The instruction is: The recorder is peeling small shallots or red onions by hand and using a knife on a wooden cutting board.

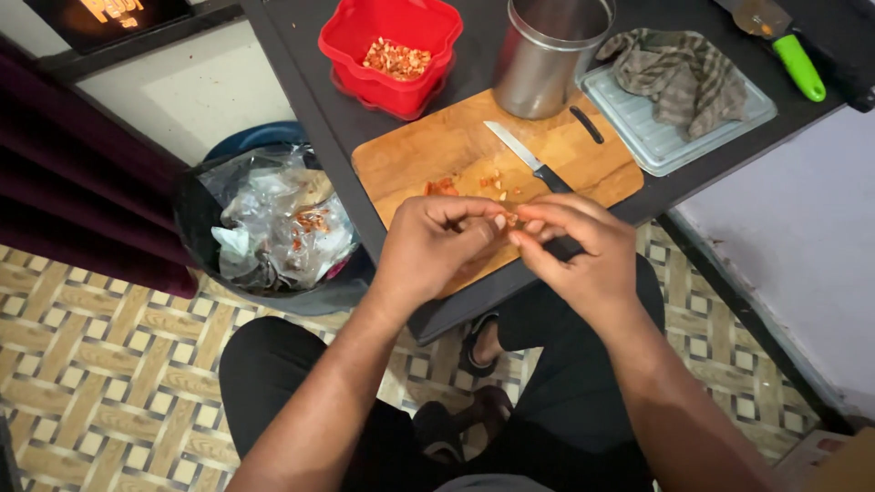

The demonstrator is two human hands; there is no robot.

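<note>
- A small pale piece (510, 220), too small to be told apart further, is pinched between the fingertips of both hands, just above the near edge of the board.
- The left hand (436, 248) is curled narrow, thumb and forefinger closed on the piece; the right hand (583, 251) is closed on it from the other side in the same way.
- The handle of the one knife (527, 157) is partly hidden by the right hand; its thin steel blade is laid flat on the board, pointing away.
- A few small chopped bits (492, 182), pale and orange-red, are scattered on the wood beside the blade; an exact count cannot be made.
- One wooden board (410, 155), rectangular with rounded corners and a slot handle, is laid on the dark table (301, 55).
- One steel can (547, 55), round and smooth, is stood at the board's far edge.
- One red tub (351, 36), plastic with wavy walls, is set just left of the can, with chopped bits inside.
- One pale ribbed tray (638, 137) is set right of the can, with a crumpled striped cloth (684, 73) on it.
- One green-handled tool (793, 55) is laid beyond the tray.
- One dark bin (196, 228), lined with crinkled clear plastic, is stood on the patterned floor (91, 364) left of the table.
</note>
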